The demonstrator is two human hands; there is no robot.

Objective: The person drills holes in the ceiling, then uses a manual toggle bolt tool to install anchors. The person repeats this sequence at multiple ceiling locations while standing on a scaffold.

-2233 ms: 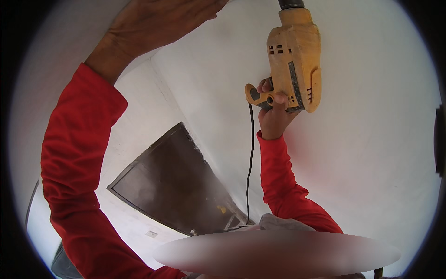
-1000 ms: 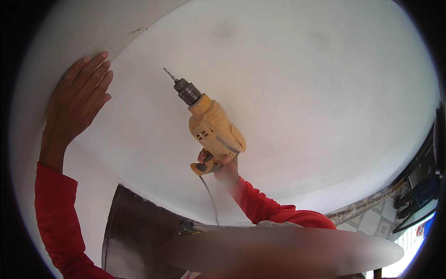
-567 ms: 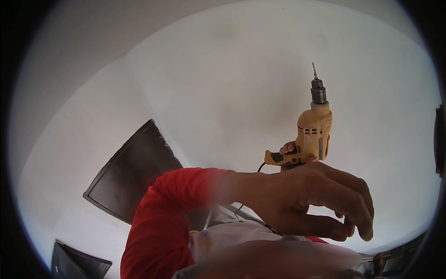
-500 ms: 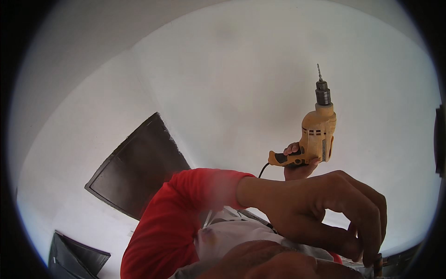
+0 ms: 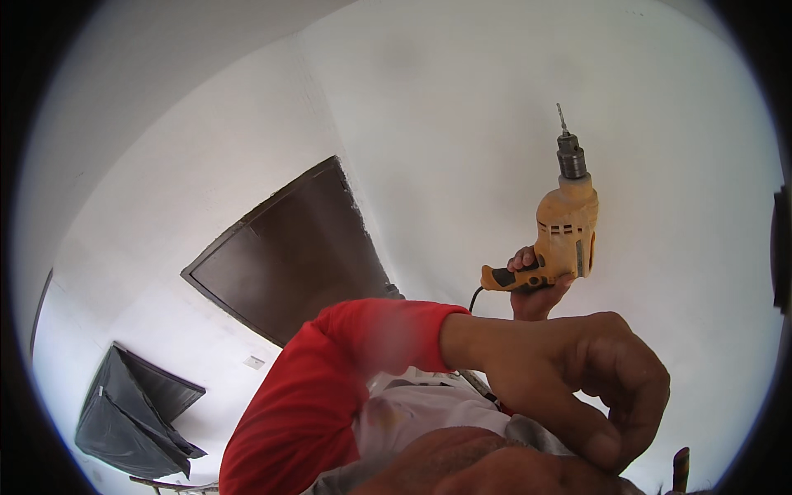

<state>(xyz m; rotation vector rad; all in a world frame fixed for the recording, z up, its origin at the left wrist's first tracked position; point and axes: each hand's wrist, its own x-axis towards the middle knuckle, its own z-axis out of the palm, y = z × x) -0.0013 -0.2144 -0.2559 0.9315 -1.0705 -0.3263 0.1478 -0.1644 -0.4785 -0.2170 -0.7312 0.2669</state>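
A yellow corded power drill (image 5: 568, 227) is raised against the pale wall at the right, its bit pointing up. My right hand (image 5: 536, 299) is wrapped round its handle, and the black cord leaves the handle's end. My left hand (image 5: 582, 375), below a red sleeve, crosses in front of the right wrist. Its fingers curl down to meet the thumb in a pinch; whatever lies between the tips is hidden. Close to this hand, at the lower right, stands a short dark and orange stick-like piece (image 5: 681, 470), apart from the fingers.
A dark brown door-like panel (image 5: 297, 247) is set in the white wall at the left. Beyond it, dark plastic sheeting (image 5: 124, 421) hangs over a frame. A small white wall plate (image 5: 253, 361) sits between them.
My left hand has drawn left, away from the stick-like piece, with its fingers curled tighter. The drill stays raised in my right hand. The panel and sheeting have shifted in view.
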